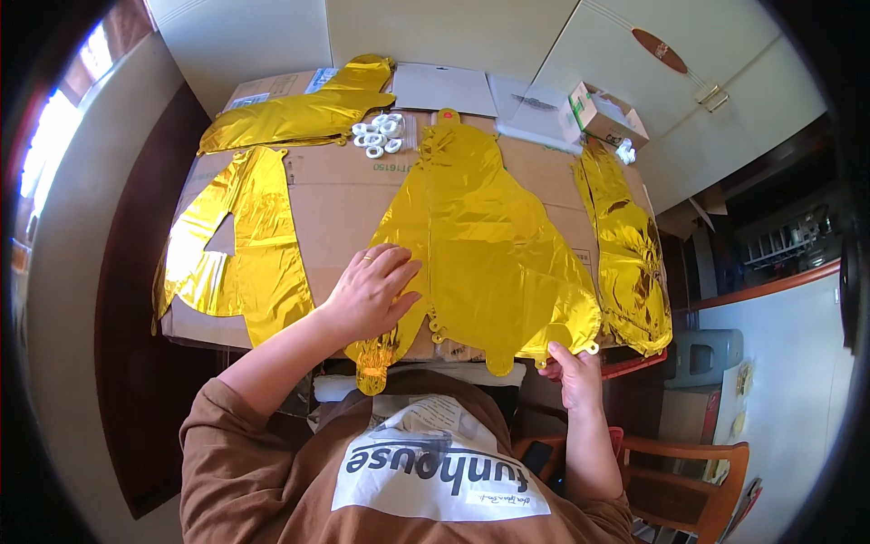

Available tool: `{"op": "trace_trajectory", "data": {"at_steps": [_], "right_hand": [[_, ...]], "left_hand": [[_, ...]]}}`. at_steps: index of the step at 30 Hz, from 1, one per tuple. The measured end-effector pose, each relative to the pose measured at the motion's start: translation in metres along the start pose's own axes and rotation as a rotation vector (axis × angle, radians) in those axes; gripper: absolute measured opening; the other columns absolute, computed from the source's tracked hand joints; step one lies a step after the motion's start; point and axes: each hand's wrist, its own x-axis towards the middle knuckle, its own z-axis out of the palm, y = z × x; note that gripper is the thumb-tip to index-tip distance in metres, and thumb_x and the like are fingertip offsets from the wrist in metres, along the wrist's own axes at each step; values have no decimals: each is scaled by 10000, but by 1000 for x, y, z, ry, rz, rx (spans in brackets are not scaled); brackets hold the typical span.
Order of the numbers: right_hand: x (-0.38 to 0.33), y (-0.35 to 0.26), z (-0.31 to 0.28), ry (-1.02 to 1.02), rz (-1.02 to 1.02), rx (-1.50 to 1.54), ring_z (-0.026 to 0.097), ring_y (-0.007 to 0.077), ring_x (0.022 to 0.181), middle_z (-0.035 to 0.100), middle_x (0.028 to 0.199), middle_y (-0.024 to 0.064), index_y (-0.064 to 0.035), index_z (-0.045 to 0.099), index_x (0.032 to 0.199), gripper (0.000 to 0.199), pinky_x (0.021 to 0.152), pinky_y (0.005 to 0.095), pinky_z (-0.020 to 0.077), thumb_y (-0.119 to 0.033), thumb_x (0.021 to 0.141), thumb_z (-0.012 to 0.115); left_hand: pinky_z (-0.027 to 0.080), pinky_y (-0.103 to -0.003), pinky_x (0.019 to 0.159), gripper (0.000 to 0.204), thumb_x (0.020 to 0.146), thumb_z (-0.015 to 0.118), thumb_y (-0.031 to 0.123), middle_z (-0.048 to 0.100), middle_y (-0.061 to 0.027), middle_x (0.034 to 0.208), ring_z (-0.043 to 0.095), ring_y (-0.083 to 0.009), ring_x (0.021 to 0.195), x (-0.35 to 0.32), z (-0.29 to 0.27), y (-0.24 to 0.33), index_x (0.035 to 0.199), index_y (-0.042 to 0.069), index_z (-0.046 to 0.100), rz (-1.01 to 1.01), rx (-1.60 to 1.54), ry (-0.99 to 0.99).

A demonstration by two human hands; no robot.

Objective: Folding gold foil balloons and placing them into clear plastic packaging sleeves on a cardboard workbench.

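A large flat gold foil balloon (494,236) lies uninflated across the middle of the cardboard, with tabs along its edge. My left hand (372,288) rests on or just over its left part, fingers loosely bent and thumb apart, gripping nothing that shows. At the balloon's near right corner, my right hand (575,374) pinches the foil edge between thumb and fingers, beside a small white ring. An A-shaped gold foil balloon (263,245) is spread out on the left. On the right lies a narrow, crinkled gold foil balloon (623,249).
Another folded gold foil piece (299,109) lies at the far left, near a pile of white rings (379,132). Flat white sheets (444,89) and a small open box (607,116) stand against the cabinets (435,32). A wooden chair (684,480) is at the lower right.
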Motion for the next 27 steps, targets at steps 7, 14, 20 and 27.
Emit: {"op": "trace_trajectory", "data": {"at_steps": [7, 14, 20, 27], "right_hand": [[-1, 6, -6, -26, 33, -26, 694, 135, 685, 729, 877, 52, -10, 705, 1048, 201, 590, 284, 586, -160, 922, 750], [3, 3, 0, -36, -7, -47, 688, 129, 678, 725, 856, 52, -14, 717, 1036, 224, 594, 266, 568, -203, 924, 761], [8, 11, -5, -43, 10, -34, 677, 114, 655, 721, 865, 41, -18, 718, 1024, 250, 585, 259, 560, -241, 926, 774], [5, 7, -2, 4, -3, -35, 669, 107, 647, 713, 863, 41, -11, 714, 990, 283, 575, 266, 563, -284, 938, 773]], "left_hand": [[433, -494, 1029, 455, 888, 722, 250, 572, -167, 1299, 538, -376, 1235, 31, 13, 0, 1278, 47, 607, 18, -33, 111], [395, -497, 1095, 467, 904, 712, 300, 548, -174, 1313, 494, -382, 1295, 37, 28, -11, 1299, 72, 610, 60, 32, 46], [389, -503, 1101, 482, 892, 721, 305, 546, -164, 1273, 493, -385, 1285, 38, 27, -9, 1292, 60, 607, 45, 24, 56], [409, -511, 1078, 495, 865, 744, 279, 543, -159, 1244, 498, -392, 1257, 39, 25, -6, 1288, 63, 606, 43, 38, 70]]}}
